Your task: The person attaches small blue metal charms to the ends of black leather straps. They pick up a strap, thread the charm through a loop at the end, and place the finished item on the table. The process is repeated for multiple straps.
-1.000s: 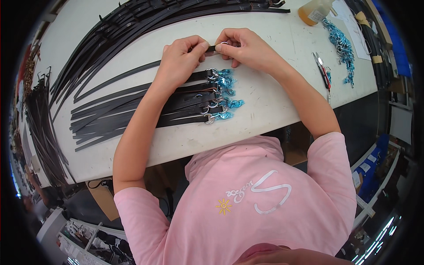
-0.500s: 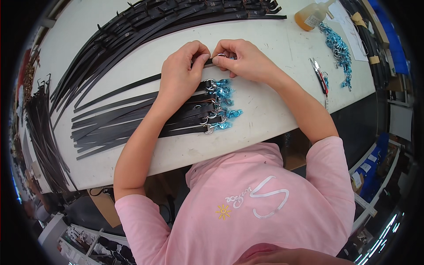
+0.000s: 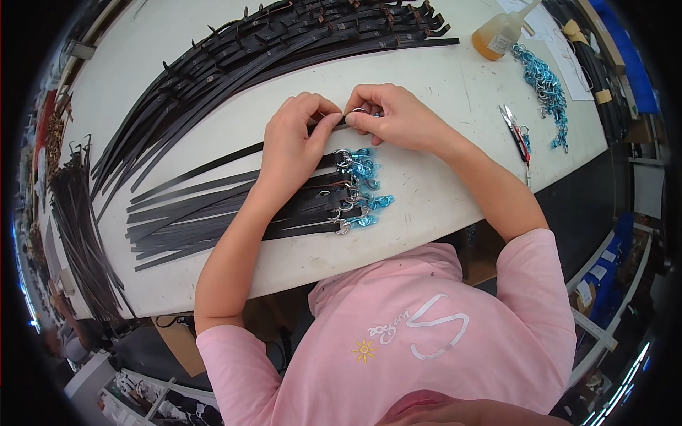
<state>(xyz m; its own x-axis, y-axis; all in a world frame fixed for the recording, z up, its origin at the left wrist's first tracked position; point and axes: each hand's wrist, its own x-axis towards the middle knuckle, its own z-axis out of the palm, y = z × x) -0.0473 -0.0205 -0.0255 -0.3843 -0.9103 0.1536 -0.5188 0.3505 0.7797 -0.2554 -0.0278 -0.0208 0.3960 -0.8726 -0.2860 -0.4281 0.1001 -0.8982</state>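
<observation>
Between both hands runs one black strap (image 3: 227, 157), its long tail lying leftward over the table. Thumb and fingers of my left hand (image 3: 302, 135) pinch it close to its right end. At that end my right hand (image 3: 387, 117) is closed on the strap's tip, with a metal ring and a bit of blue film showing among the fingers. Just below lies a row of finished-looking black straps (image 3: 206, 213), partly covered by my left forearm. Their right ends carry metal rings and clasps wrapped in blue film (image 3: 366, 168).
A large pile of black straps (image 3: 270, 50) covers the far side of the white table (image 3: 419, 192). More straps (image 3: 82, 234) hang at the left edge. To the right are snips (image 3: 515, 135), blue-wrapped clasps (image 3: 543, 85) and a bottle of amber liquid (image 3: 496, 37).
The whole view has shifted, so table and hands sit slightly lower in the picture. Both hands keep their pinch on the strap, with little other movement.
</observation>
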